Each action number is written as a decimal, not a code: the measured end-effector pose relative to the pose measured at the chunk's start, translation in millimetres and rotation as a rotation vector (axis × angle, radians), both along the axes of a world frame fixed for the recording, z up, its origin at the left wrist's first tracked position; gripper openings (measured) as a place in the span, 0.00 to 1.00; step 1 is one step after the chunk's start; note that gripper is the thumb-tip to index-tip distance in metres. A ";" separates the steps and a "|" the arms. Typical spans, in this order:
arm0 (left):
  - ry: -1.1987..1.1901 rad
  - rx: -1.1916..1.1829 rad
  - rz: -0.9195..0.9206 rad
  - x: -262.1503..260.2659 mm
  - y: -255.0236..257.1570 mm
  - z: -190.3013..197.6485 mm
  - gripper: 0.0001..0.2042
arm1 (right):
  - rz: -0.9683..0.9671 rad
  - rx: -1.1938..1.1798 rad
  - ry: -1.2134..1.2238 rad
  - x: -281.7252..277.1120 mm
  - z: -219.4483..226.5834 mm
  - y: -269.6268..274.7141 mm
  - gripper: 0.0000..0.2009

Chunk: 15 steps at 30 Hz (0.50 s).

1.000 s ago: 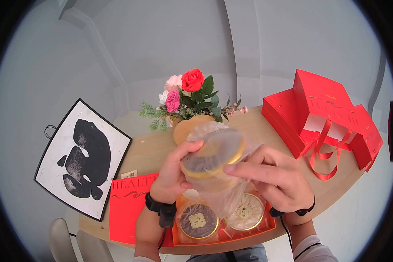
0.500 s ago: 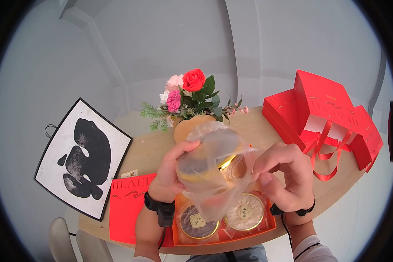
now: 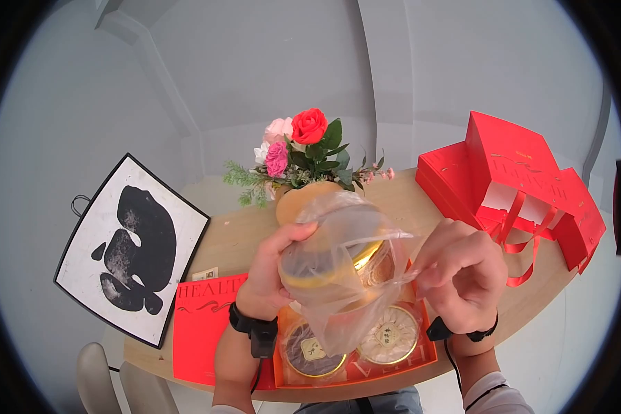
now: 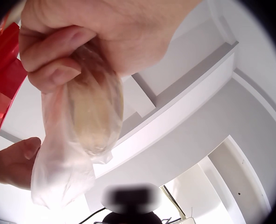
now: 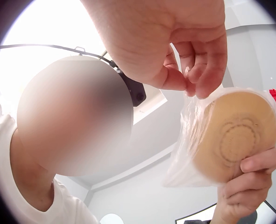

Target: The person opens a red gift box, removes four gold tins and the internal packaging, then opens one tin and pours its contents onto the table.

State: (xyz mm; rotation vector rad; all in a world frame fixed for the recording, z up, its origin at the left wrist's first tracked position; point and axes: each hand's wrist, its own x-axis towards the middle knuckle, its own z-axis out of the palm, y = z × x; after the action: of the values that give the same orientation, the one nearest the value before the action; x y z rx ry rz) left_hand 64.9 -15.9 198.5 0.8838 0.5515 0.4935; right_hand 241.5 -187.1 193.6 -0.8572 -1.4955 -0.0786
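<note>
A round gold-rimmed tin (image 3: 310, 265) in a clear plastic bag (image 3: 345, 324) is held up above the table. The left hand (image 3: 272, 265) grips it from the left side, thumb on top; in the right wrist view its fingers curl round the tin's yellowish face (image 5: 240, 135). The right hand (image 3: 462, 276) pinches the bag's gathered edge between thumb and fingertips, to the right of the tin. Below them an orange-edged box (image 3: 379, 376) holds a dark-topped round tin (image 3: 314, 350) and a pale-topped one (image 3: 388, 335).
A vase (image 3: 295, 203) of flowers stands behind the hands. At the left are a framed black-and-white picture (image 3: 138, 248) and a red HEALTH sheet (image 3: 200, 331). Red boxes and a ribboned bag (image 3: 521, 162) stand at the right on the wooden table (image 3: 221, 241).
The right hand has moved from the tin's side to the right, drawing the bag's edge out with it. The tin shows more of its gold side. The left hand keeps its grip.
</note>
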 end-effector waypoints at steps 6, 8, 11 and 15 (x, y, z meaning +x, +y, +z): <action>-0.095 0.036 -0.121 -7.2 15.6 -16.5 0.18 | -0.016 0.013 0.049 0.5 -2.0 3.4 0.12; -0.116 0.053 -0.106 -6.6 14.3 -15.1 0.18 | 0.025 -0.032 0.140 -3.0 -3.0 3.7 0.12; -0.095 0.055 0.054 -4.9 15.1 -8.1 0.17 | 0.194 -0.129 0.357 -2.3 -1.0 4.3 0.16; -0.208 0.239 0.034 -10.2 16.4 -1.9 0.20 | 0.316 -0.245 0.529 7.1 2.4 10.9 0.29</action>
State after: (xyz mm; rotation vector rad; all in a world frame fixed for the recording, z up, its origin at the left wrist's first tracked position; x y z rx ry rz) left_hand 54.6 0.5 196.6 1.0372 0.3210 0.6834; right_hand 248.6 -176.2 196.0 -0.7480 -1.1302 0.5369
